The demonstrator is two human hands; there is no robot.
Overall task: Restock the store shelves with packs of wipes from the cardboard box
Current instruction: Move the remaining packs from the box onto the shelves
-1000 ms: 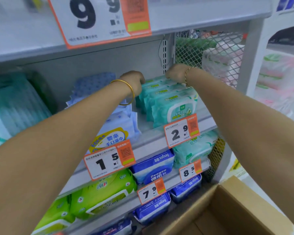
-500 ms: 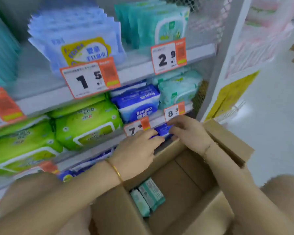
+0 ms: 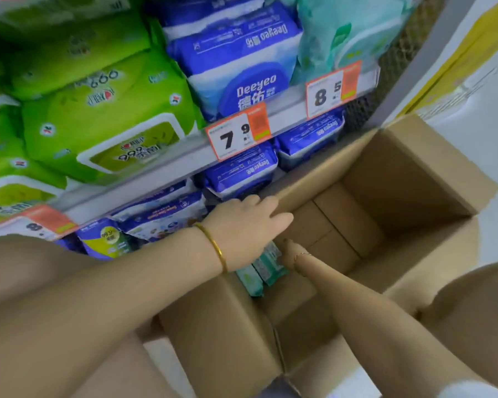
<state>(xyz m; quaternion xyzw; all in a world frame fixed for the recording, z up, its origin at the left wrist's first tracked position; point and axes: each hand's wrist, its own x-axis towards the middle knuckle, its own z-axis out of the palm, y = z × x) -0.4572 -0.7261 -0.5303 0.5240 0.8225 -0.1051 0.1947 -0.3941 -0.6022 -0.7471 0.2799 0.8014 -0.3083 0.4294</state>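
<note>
Over cardboard box [image 3: 408, 173], left hand [image 3: 242, 231] flat.

single view, head-worn wide-angle camera. it looks forward and steeply down from just above the cardboard box [image 3: 400, 179], whose open mouth fills the lower right of the frame. the shelves [image 3: 288, 116] lie close, slanting across the upper left, near enough for the price tags [image 3: 236, 133] to be read; the outer parts are smeared. both forearms enter from the bottom edge, and the left hand [image 3: 242, 228] and right hand [image 3: 289, 251] meet near the centre.
</note>
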